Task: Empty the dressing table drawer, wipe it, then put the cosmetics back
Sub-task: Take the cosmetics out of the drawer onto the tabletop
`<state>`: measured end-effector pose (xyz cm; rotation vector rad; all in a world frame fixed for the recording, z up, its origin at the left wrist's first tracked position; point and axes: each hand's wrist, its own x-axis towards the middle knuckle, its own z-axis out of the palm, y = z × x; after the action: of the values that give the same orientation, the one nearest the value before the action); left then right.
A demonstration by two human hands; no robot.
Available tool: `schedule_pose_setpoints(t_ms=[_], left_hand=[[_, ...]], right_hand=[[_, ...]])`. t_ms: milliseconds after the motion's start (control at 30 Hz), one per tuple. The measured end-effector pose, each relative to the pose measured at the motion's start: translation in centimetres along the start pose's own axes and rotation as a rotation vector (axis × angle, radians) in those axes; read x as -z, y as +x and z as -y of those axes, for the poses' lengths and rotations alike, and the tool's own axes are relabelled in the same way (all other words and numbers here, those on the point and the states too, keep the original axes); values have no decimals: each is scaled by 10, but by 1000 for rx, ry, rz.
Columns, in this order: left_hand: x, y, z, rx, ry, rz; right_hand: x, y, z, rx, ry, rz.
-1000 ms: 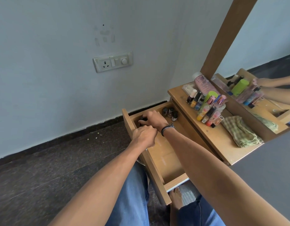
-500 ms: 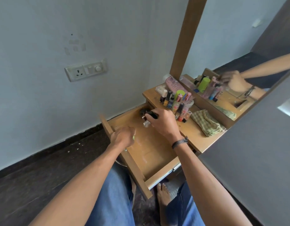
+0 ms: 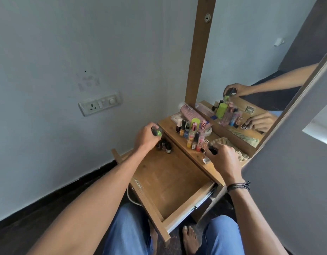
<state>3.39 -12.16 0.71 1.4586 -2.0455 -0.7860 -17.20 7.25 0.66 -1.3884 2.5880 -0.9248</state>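
The wooden drawer (image 3: 170, 177) is pulled out in front of me, its floor mostly bare. A few small dark bottles (image 3: 164, 145) stand in its far corner. My left hand (image 3: 147, 138) hovers above that corner, closed on a small green bottle (image 3: 157, 133). My right hand (image 3: 223, 159) is over the dressing table top (image 3: 199, 155), gripping small bottles, one with a black cap (image 3: 213, 150) and a clear one (image 3: 206, 159) below it. A cluster of cosmetics (image 3: 193, 132) stands on the top beside it.
A mirror (image 3: 250, 80) in a wooden frame rises behind the table top and reflects my hands. A green checked cloth (image 3: 240, 155) lies on the top, partly under my right hand. A wall socket (image 3: 100, 104) is at left. My legs and feet are below the drawer.
My left hand rose from the drawer's front edge to above the far corner with a green bottle. My right hand moved out of the drawer to the table top with its bottles.
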Motion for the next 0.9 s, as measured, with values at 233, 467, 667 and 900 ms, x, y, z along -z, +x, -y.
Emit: schedule_pose_setpoints(t_ms=[233, 467, 667, 900], left_hand=[[-23, 37, -33, -28, 20, 54], [-41, 56, -43, -53, -22, 35], [-55, 60, -40, -37, -27, 66], [-65, 60, -36, -9, -137, 96]], right_hand=[[-17, -1, -17, -4, 82, -90], [-36, -4, -24, -21, 216, -130], [-38, -5, -31, -2, 288, -132], [-37, -6, -32, 27, 322, -114]])
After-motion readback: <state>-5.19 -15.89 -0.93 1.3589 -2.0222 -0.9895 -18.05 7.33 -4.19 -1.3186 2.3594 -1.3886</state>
